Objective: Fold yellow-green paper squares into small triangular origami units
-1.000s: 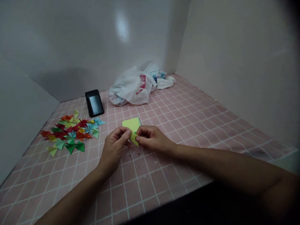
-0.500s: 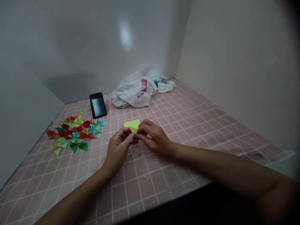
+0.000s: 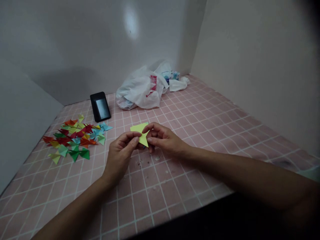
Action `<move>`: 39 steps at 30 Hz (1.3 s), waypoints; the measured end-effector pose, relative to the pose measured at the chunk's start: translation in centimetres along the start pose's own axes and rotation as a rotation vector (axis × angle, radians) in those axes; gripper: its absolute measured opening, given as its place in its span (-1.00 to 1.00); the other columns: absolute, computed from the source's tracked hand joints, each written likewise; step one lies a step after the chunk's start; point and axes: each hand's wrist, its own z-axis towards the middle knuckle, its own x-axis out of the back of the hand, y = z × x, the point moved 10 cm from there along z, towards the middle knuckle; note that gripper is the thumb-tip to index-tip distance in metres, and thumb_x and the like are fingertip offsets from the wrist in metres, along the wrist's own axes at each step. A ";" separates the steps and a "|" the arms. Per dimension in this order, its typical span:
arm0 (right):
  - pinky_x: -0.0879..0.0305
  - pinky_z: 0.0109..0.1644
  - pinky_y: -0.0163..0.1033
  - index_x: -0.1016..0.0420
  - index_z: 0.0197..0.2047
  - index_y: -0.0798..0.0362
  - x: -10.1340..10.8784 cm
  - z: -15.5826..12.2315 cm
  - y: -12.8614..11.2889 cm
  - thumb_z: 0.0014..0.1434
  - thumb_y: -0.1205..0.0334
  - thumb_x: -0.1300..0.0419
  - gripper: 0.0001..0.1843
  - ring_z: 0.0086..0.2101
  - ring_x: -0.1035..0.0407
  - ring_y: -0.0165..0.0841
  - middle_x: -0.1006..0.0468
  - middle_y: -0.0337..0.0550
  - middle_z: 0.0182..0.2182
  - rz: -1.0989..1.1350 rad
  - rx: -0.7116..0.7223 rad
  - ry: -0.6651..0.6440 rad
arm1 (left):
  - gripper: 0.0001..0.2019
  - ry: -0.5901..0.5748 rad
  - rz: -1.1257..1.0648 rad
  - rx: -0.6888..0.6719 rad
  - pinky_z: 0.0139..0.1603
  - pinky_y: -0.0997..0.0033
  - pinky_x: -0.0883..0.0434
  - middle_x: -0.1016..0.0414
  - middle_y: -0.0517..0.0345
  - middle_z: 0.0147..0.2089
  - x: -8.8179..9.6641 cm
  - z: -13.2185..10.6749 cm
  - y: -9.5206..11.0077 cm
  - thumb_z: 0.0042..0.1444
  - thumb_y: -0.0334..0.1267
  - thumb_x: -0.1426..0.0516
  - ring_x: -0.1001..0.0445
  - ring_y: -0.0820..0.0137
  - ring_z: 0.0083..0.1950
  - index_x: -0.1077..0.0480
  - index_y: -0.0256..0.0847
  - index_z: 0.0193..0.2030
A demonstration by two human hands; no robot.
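Note:
Between my hands is a small folded piece of yellow paper, with one pointed corner hanging down. My left hand pinches its left side between thumb and fingers. At its right side, my right hand has its fingers curled round the paper's edge, the index fingertip bent over the top. Just behind the fingers, a stack of square yellow paper lies on the table, partly hidden by the hands. To the left is a pile of folded paper butterflies in red, orange, yellow, green and blue.
A dark phone-like device leans at the back left. Further right, a white plastic bag lies against the wall, with a crumpled white tissue beside it. Pink checked cloth covers the table; small scraps lie near my hands.
The yellow paper has turned and shows more of its surface, its point now downward. My fingers have shifted their grip on it. The view has tilted slightly, moving the background up and left.

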 end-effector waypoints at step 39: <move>-0.26 -0.29 -0.33 -0.45 -0.27 0.09 -0.6 -0.9 -4.3 0.27 0.33 -0.21 -0.95 -0.40 -0.36 -0.47 -0.51 -0.25 -0.40 -0.621 0.278 -0.044 | -0.77 -0.152 -0.171 0.158 -0.24 0.44 -0.55 -0.62 0.15 -0.36 -1.2 0.6 -1.2 0.09 -0.09 -0.33 -0.58 0.43 -0.37 -0.60 -0.19 -0.22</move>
